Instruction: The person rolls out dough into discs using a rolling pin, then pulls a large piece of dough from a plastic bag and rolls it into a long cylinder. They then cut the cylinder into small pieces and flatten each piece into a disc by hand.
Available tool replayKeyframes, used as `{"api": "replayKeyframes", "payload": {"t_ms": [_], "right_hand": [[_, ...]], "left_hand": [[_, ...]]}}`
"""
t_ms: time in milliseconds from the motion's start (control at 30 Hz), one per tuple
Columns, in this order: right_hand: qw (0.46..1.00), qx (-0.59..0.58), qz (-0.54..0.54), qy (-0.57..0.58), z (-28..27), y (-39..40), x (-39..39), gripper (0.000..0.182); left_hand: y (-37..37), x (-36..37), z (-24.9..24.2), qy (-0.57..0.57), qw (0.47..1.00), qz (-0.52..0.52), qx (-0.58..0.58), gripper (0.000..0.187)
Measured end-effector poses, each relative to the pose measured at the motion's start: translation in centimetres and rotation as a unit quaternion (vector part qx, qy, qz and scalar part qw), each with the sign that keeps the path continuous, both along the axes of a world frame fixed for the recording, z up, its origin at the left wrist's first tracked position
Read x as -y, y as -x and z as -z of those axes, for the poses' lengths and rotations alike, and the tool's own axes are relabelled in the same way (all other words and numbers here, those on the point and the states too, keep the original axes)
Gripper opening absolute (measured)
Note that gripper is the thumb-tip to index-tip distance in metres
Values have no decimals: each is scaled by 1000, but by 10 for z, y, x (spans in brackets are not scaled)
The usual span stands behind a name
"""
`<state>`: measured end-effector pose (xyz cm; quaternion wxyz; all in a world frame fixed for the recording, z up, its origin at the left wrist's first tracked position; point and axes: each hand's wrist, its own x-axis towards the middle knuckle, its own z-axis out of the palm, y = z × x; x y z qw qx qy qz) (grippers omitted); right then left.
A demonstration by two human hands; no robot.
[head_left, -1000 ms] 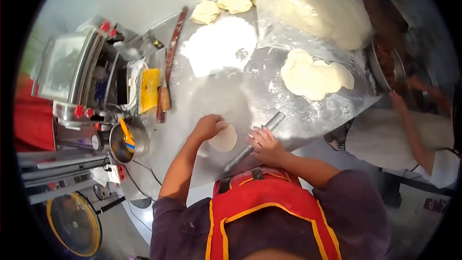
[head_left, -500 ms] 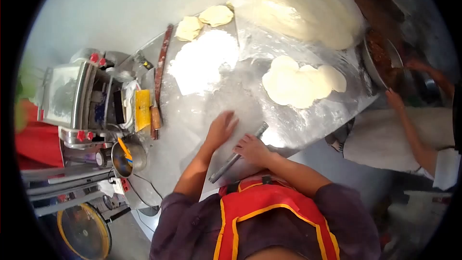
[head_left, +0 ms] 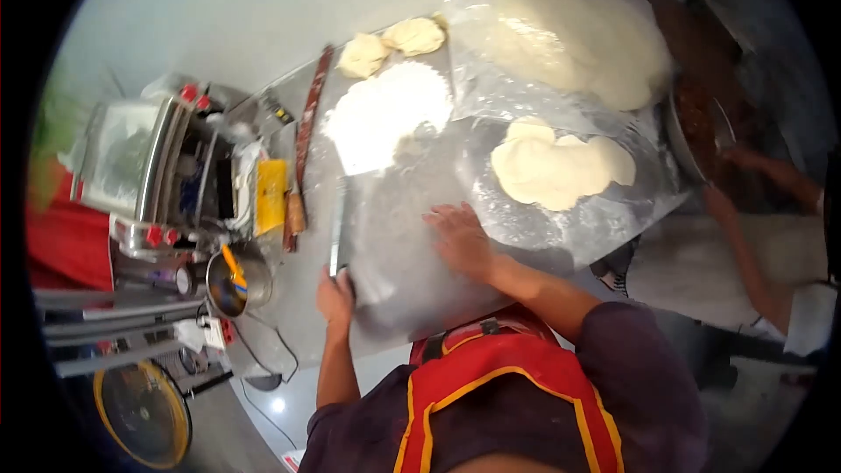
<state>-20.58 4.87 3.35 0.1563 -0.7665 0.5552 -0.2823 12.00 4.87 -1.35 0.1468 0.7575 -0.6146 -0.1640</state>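
Note:
My left hand (head_left: 335,298) is closed around the near end of a long, thin grey bar (head_left: 339,228), which points away from me over the left part of the metal table (head_left: 394,236). My right hand (head_left: 460,236) is stretched out over the middle of the table, fingers apart, holding nothing. Beyond it to the right lies a flattened piece of pale dough (head_left: 565,165) on a floured patch. A heap of white flour (head_left: 390,114) is further up the table, with two dough lumps (head_left: 413,37) behind it.
A large dough mass (head_left: 569,44) under plastic sheeting fills the back right. At right, a co-worker's hands (head_left: 745,166) are at a metal bowl (head_left: 688,136). A dark red stick (head_left: 313,118), yellow scraper (head_left: 271,197), dough machine (head_left: 140,162) and metal pot (head_left: 236,285) stand at left.
The grey bar has gone from under my right hand into my left, swinging to the left. My right hand has moved forward over the table. The view has shifted slightly.

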Motion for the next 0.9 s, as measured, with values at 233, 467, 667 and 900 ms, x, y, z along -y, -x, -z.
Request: {"api": "replayKeyframes", "payload": {"t_ms": [233,467,667,900], "right_hand": [[977,-32,209,15,11,137,-48,71],[947,-118,296,-29,13,244,-41,98],[962,-166,183,-117,25,325,-6,104],[979,-132,128,-85,37,339,-10,101]], "left_hand": [[31,43,4,158,982,67,82,65],[273,76,-6,93,889,436,-102,99],[390,109,-1,43,872,482,-73,113],[401,109,9,149,829,526,-121,109]]}}
